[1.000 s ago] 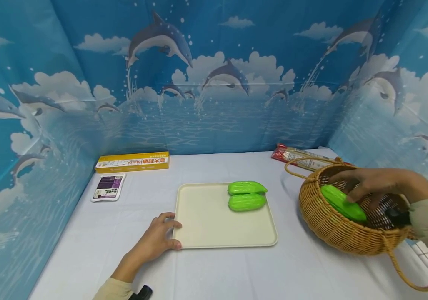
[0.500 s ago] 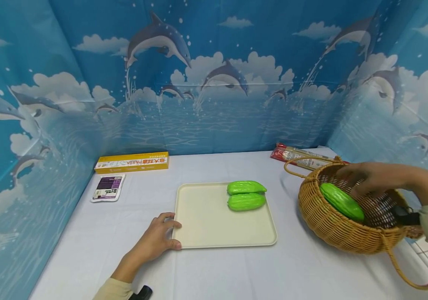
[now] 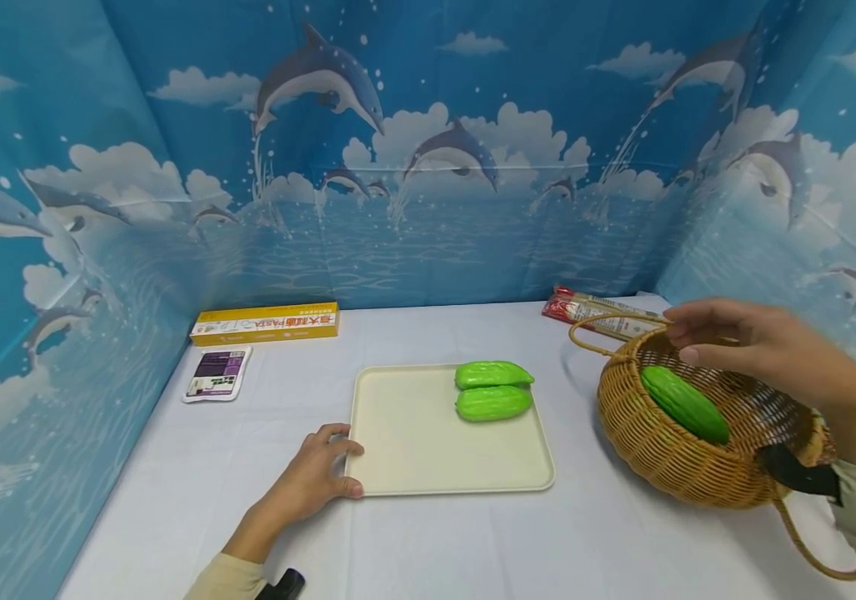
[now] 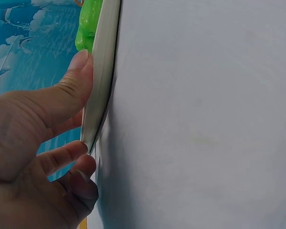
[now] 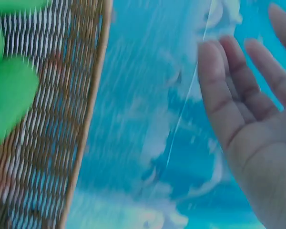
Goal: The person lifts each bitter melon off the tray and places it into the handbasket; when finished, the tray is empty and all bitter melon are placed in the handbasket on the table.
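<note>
The cream tray (image 3: 428,450) is pinched at its 9 o'clock edge by the left hand (image 3: 315,479). The right hand (image 3: 753,346) is held empty, fingers loosely spread, above the wicker basket (image 3: 668,458) (at the tray's 3 o'clock), where one green gourd (image 3: 684,405) lies.

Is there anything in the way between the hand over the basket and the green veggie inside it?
Nothing visible. The right hand hovers open just above the green vegetable, which lies uncovered in the basket. Only open air separates them.
</note>
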Available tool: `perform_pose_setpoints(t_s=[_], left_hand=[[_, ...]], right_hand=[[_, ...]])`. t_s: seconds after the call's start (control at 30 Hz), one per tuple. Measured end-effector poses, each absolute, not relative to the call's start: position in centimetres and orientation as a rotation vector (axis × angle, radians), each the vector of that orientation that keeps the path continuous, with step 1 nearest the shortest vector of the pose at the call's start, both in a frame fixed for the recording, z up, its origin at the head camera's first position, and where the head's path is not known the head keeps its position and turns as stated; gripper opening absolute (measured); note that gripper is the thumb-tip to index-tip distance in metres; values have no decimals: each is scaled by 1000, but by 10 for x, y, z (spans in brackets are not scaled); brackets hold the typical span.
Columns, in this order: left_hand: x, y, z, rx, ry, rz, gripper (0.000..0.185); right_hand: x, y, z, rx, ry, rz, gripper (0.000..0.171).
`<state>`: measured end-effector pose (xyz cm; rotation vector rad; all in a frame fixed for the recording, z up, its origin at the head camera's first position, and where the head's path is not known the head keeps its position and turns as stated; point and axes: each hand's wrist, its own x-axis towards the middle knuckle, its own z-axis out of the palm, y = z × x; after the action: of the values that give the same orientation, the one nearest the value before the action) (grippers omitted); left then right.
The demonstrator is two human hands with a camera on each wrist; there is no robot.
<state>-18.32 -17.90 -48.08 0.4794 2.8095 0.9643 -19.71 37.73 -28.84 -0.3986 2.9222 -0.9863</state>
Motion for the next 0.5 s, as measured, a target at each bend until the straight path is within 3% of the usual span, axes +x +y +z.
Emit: perform_pose_setpoints(t_s=[0.3, 0.5], left_hand=[[-184, -180, -483, 467, 2801, 969, 53], [-183, -178, -483, 459, 2790, 986, 53]], right_hand=[[-181, 318, -298, -587, 2694, -1392, 46], [-180, 292, -309, -561, 2627, -1511, 47]])
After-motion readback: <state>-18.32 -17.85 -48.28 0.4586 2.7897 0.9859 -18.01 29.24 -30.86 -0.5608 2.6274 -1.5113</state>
